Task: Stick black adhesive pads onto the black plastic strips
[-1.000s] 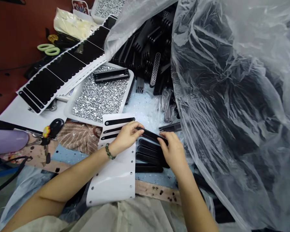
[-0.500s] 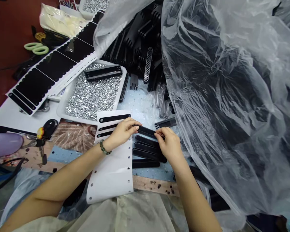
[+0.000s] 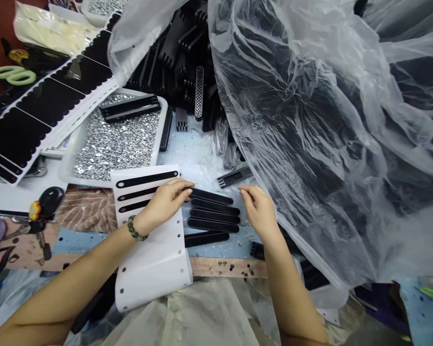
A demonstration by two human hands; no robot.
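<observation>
My left hand point(image 3: 164, 202) rests on a white perforated backing sheet point(image 3: 149, 254), its fingertips at the left end of the topmost loose black strip point(image 3: 210, 195). Three more black rounded strips point(image 3: 213, 216) lie below that one in a near-parallel stack on the blue speckled surface, and a further strip sits just under them. My right hand point(image 3: 258, 209) hovers at the right end of the top strip, fingers apart and not gripping it. Higher on the white sheet, several black strips point(image 3: 146, 179) stay stuck in a row.
A clear plastic sheet point(image 3: 310, 120) covers the right side, beside a heap of black comb-like parts point(image 3: 176, 62). Behind the hands sits a white tray of silver sequins point(image 3: 155, 144). To the left lie a scalloped black-and-white strip sheet point(image 3: 46, 101) and green-handled scissors point(image 3: 12, 75).
The black strip held between both hands now lies on top of the stack. My right hand has released it and moved right. The whole view has shifted as my head turned.
</observation>
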